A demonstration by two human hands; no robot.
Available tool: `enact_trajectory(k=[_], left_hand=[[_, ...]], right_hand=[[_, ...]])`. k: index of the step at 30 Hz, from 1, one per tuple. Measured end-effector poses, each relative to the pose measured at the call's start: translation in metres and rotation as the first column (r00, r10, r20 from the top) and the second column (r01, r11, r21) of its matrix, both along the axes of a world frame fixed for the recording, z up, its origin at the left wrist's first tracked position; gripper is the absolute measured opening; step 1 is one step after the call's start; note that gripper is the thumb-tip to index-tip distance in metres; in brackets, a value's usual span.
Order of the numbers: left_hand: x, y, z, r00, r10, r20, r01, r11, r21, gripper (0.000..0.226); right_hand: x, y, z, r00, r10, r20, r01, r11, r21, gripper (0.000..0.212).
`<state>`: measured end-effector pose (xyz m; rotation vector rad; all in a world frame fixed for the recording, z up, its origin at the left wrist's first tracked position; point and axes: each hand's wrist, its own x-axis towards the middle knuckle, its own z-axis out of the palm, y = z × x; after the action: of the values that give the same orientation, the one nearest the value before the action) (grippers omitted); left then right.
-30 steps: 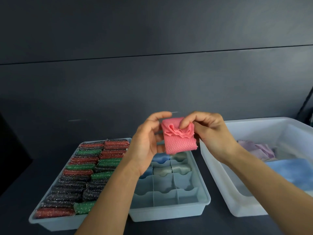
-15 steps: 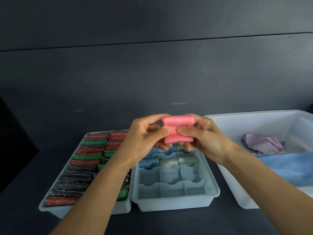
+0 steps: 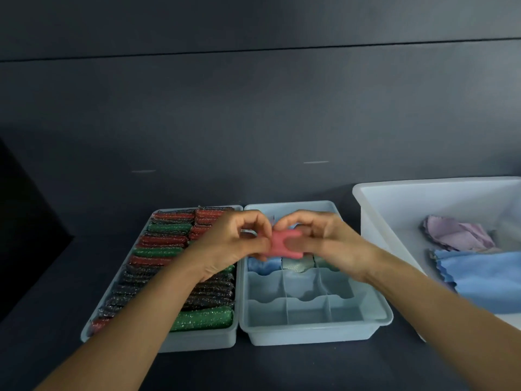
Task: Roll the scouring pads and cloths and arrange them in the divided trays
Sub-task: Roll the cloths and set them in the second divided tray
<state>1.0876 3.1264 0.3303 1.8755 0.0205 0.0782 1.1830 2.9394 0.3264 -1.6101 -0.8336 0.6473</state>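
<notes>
A rolled pink cloth [image 3: 277, 245] is held between both hands just above the back rows of the right divided tray [image 3: 375, 303]. My left hand [image 3: 234, 244] grips its left end and my right hand [image 3: 324, 241] curls round its right end. Under the hands lie a rolled blue cloth [image 3: 263, 265] and a rolled grey-green cloth [image 3: 296, 263] in tray cells. The two front rows of cells hold nothing. The left tray [image 3: 197, 338] is packed with rolled red, green and black scouring pads [image 3: 169, 241].
A large white bin [image 3: 394, 193] at the right holds loose lilac cloths [image 3: 456, 234] and a flat blue cloth [image 3: 487, 280]. Everything stands on a dark tabletop [image 3: 42, 320] against a dark wall.
Both hands have lowered the pink cloth from chest height to just above the right tray's back cells. The cloth went from folded and ruffled to a tight roll.
</notes>
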Motion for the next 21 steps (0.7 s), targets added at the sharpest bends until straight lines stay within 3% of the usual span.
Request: enact_trajectory(k=[2, 5, 9, 12, 16, 21], left_hand=[[-0.001, 0.004, -0.007, 0.999, 0.025, 0.023, -0.029, 0.979, 0.201, 0.025], [-0.002, 0.006, -0.019, 1.0, 0.021, 0.005, -0.021, 0.89, 0.455, 0.034], [-0.006, -0.001, -0.024, 0.998, 0.064, -0.008, -0.028, 0.551, 0.834, 0.033], [-0.006, -0.004, -0.027, 0.997, 0.049, -0.052, 0.027, 0.414, 0.91, 0.034], [-0.003, -0.003, -0.025, 0.996, 0.0, -0.094, 0.087, 0.38, 0.921, 0.025], [-0.003, 0.003, -0.026, 0.999, 0.047, -0.028, -0.001, 0.538, 0.843, 0.012]], right_hand=[[0.0, 0.007, -0.009, 0.999, -0.02, 0.037, 0.024, 0.991, -0.133, 0.027], [-0.003, 0.017, -0.023, 0.986, -0.059, 0.154, 0.105, 0.945, -0.309, 0.023], [-0.012, 0.034, -0.041, 0.949, -0.036, 0.314, 0.193, 0.853, -0.484, 0.019], [-0.014, 0.038, -0.047, 0.907, 0.035, 0.42, 0.232, 0.79, -0.567, 0.016], [-0.022, 0.04, -0.044, 0.8, 0.194, 0.568, 0.276, 0.722, -0.634, 0.024], [-0.023, 0.052, -0.05, 0.691, 0.325, 0.646, 0.319, 0.665, -0.676, 0.022]])
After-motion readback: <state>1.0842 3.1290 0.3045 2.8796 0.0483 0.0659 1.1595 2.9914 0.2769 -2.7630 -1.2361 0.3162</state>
